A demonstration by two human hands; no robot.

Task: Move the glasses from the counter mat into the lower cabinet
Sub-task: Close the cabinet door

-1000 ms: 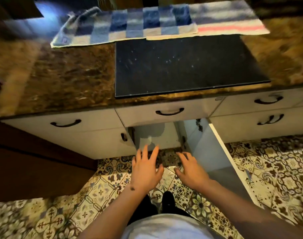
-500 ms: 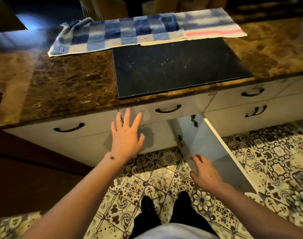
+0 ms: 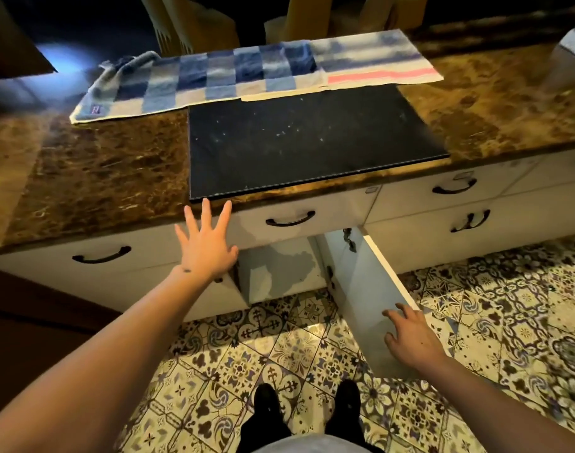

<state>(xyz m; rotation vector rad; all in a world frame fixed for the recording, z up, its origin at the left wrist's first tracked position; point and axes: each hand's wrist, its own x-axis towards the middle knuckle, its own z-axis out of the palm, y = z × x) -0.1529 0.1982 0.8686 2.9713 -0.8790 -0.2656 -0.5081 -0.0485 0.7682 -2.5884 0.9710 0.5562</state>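
A black counter mat [image 3: 299, 142] lies on the brown marble counter [image 3: 93, 178]; I see no glasses on it. Below it the lower cabinet [image 3: 279, 269] stands with its white door [image 3: 367, 289] swung out toward me. My left hand [image 3: 206, 243] is raised with fingers spread, fingertips near the counter's front edge at the mat's left corner, holding nothing. My right hand [image 3: 410, 338] rests with its fingers on the outer edge of the open door. The inside of the cabinet is mostly hidden from this angle.
A blue checked towel [image 3: 246, 76] and a striped cloth [image 3: 374, 67] lie behind the mat. White drawers with black handles [image 3: 291, 220] run under the counter. Patterned floor tiles [image 3: 279, 348] and my dark shoes [image 3: 266, 403] are below.
My left hand rose from the cabinet opening up to the counter edge. My right hand moved right onto the open door's edge. The view lifted and pulled back from the cabinet.
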